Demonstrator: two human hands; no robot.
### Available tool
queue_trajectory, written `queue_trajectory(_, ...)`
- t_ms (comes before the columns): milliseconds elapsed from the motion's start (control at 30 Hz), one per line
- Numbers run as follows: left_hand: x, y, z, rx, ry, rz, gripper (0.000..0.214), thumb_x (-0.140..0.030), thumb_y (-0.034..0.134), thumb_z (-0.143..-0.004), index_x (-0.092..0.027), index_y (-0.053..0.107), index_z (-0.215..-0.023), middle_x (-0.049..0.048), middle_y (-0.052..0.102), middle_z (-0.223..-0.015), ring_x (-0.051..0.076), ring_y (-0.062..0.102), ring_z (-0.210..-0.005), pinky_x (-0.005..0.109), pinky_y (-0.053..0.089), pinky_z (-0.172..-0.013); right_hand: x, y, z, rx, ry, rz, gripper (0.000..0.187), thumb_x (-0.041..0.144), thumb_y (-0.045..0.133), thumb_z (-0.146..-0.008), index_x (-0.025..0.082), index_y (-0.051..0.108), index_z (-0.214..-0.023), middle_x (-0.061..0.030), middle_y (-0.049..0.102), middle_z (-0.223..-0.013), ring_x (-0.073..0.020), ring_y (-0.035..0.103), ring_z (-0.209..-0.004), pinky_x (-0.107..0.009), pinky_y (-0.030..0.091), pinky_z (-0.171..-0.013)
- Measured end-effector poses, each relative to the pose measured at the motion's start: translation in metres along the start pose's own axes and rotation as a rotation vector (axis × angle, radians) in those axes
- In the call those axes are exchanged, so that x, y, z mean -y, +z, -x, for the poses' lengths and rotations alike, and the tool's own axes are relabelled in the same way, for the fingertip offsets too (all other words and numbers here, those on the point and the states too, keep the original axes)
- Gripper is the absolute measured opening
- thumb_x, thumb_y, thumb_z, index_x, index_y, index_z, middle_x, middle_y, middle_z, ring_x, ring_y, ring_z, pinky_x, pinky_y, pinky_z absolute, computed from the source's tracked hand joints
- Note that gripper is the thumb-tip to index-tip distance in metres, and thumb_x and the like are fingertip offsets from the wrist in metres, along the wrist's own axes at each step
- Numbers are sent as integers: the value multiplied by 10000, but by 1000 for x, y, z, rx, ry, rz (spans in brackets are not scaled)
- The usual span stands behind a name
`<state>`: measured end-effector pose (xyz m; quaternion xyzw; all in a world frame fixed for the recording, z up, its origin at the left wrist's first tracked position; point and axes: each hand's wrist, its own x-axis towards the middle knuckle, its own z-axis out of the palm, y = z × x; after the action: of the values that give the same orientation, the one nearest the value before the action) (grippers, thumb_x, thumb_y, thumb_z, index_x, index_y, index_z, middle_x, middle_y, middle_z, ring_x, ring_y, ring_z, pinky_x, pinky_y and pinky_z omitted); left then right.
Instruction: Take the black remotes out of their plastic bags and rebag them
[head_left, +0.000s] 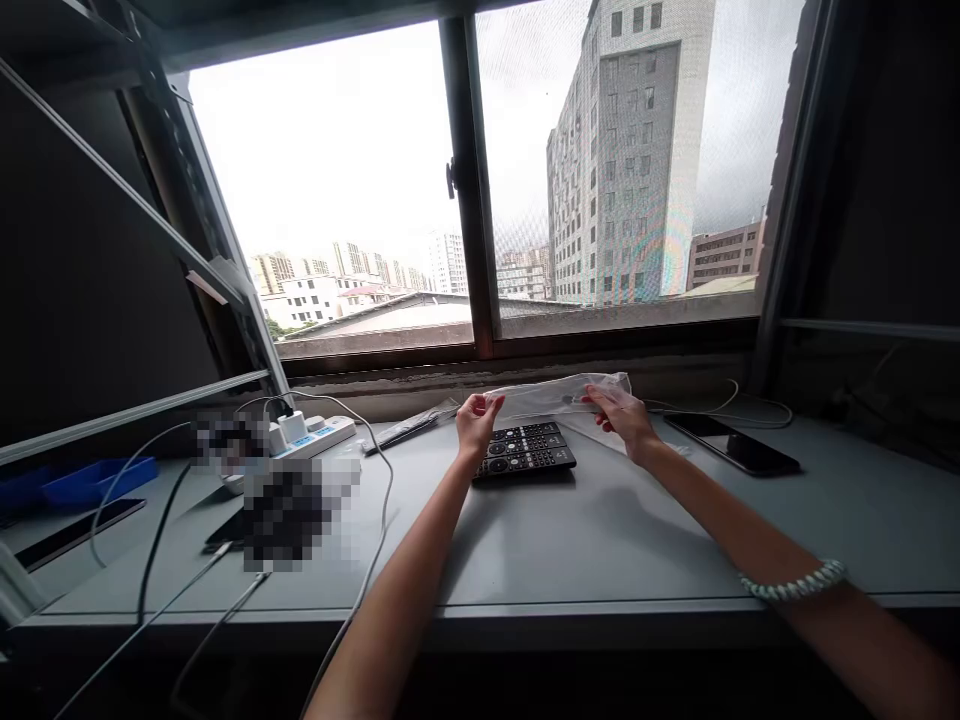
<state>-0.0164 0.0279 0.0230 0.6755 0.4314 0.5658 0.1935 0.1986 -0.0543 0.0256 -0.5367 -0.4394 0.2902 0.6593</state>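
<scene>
A clear plastic bag (551,392) is stretched between both hands, just above the far part of the grey desk (600,530). My left hand (477,420) pinches its left end and my right hand (619,412) grips its right end. Right below the hands lies a black remote control (526,450) with rows of buttons, flat on the desk. A pale coiled band (793,582) is on my right wrist.
A black phone (731,443) lies at the right with a white cable behind it. At the left are a white power strip (311,437) with plugs and cables, another phone (79,530), a blue tray (94,480) and a metal shelf frame. A window fills the back.
</scene>
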Motion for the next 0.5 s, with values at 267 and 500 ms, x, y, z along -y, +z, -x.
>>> queue_trajectory(267,-57,-10,11,-279,389,-58,202,-280,563,-790,-196,513,-967,46,550,-988,140,536,-787,292,435,-766,-2,-3,-5,-104,52,-17,371,406,569,-712,202,644,-1012,-69,685,-985,-79,466,-491,-239,391,-487)
queue_trajectory(500,-140,-79,135,-271,507,385,134,-351,480,-849,-243,541,-898,10,566,-789,166,550,-731,327,473,-677,-6,2,-7,-119,45,-52,285,407,591,-646,246,685,-861,-95,696,-901,-150,507,-477,-323,391,-483)
